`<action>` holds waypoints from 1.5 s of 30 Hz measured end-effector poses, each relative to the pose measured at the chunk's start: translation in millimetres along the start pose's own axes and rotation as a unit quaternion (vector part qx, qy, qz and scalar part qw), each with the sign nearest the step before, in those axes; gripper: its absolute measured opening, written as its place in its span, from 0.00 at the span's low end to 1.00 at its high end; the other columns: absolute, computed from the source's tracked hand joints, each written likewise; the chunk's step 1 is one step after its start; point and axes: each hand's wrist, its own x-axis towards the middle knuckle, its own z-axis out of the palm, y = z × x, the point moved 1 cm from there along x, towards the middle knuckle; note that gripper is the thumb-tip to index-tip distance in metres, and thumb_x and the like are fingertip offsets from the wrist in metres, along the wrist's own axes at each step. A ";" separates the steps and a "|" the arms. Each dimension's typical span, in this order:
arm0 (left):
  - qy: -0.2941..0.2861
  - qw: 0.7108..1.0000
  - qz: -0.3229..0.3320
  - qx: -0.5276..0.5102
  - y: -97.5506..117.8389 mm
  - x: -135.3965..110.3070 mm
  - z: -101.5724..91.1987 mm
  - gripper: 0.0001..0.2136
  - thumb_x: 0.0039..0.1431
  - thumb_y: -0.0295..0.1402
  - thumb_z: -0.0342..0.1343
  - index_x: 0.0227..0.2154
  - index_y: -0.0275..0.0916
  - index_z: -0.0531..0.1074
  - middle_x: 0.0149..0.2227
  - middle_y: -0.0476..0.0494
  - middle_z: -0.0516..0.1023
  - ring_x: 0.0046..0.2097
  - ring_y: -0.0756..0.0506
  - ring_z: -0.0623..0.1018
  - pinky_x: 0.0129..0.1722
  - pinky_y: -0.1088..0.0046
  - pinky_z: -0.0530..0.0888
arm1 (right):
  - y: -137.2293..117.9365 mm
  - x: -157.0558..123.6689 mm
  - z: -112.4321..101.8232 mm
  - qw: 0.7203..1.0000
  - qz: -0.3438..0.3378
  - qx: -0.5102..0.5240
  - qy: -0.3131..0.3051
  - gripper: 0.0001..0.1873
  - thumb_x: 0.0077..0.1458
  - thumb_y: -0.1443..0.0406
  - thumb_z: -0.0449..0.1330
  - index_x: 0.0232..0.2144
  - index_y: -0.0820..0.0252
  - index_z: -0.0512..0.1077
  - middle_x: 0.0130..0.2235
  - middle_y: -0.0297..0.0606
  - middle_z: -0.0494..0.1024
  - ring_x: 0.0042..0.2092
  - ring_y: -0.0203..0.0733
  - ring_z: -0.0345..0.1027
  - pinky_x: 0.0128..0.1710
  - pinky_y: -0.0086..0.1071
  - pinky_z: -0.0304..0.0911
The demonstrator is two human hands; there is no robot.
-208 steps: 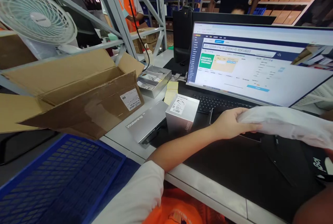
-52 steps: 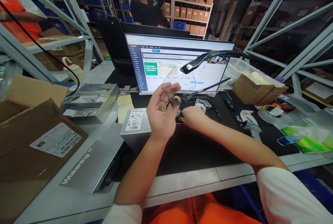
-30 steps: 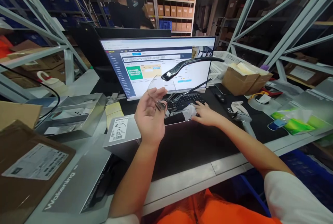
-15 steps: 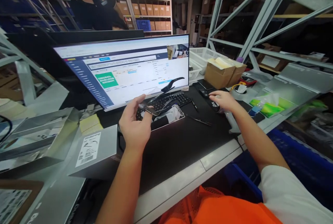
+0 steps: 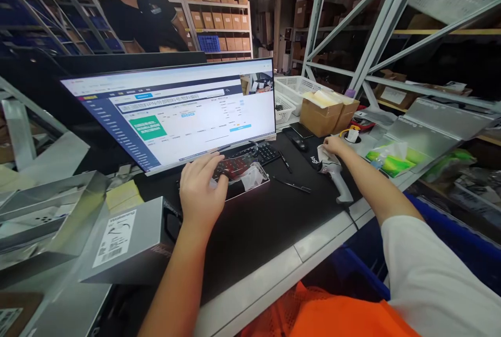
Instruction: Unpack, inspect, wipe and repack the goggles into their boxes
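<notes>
My left hand [image 5: 201,185] is low over the keyboard [image 5: 268,153], its thumb apart from the fingers. Between them lies an item in clear plastic [image 5: 238,164], with a reddish glow on it. A shallow open box [image 5: 248,194] with white wrapping sits beside that hand. My right hand [image 5: 333,145] is curled at the head of a pale grey barcode scanner [image 5: 337,178]; the fingers are partly hidden. The scanner's handle slants towards me. Just beyond are a black mouse [image 5: 299,142] and a dark mouse pad.
A monitor [image 5: 195,112] stands behind the keyboard. Pens [image 5: 291,184] lie on the black mat. Grey boxes [image 5: 129,238] crowd the left; a cardboard box [image 5: 321,112] and white baskets [image 5: 297,86] stand at the back right. A person [image 5: 144,19] is behind the monitor.
My left hand has lowered the plastic-wrapped item towards the keyboard, and its black curved part no longer stands up. My right hand has shifted slightly, showing more of the scanner. The view has turned slightly.
</notes>
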 end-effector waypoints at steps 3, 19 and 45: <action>-0.001 1.000 -0.008 0.001 0.8 0.9 -3.7 0.18 0.56 0.24 0.57 0.50 0.42 0.77 0.51 0.40 0.81 0.54 0.36 0.79 0.57 0.55 0.72 | -6.6 8.2 -18.8 0.993 0.056 0.079 0.066 0.14 0.65 0.57 0.61 0.44 0.63 0.74 0.48 0.41 0.78 0.50 0.44 0.73 0.54 0.46 0.69; -0.001 0.995 -0.094 -0.031 9.4 -3.5 -4.2 0.21 0.54 0.23 0.56 0.51 0.40 0.76 0.48 0.43 0.83 0.50 0.41 0.81 0.56 0.59 0.76 | -190.0 -32.9 -12.4 0.737 -0.003 0.673 0.064 0.10 0.60 0.59 0.49 0.32 0.55 0.66 0.35 0.39 0.79 0.46 0.42 0.77 0.46 0.36 0.76; -0.001 0.999 -0.036 0.022 31.9 -6.5 -1.4 0.16 0.55 0.23 0.57 0.47 0.39 0.75 0.46 0.41 0.83 0.48 0.40 0.81 0.50 0.60 0.77 | -257.1 -187.0 8.6 0.859 -0.287 0.378 0.190 0.14 0.62 0.56 0.60 0.27 0.55 0.70 0.34 0.39 0.75 0.39 0.46 0.72 0.43 0.43 0.71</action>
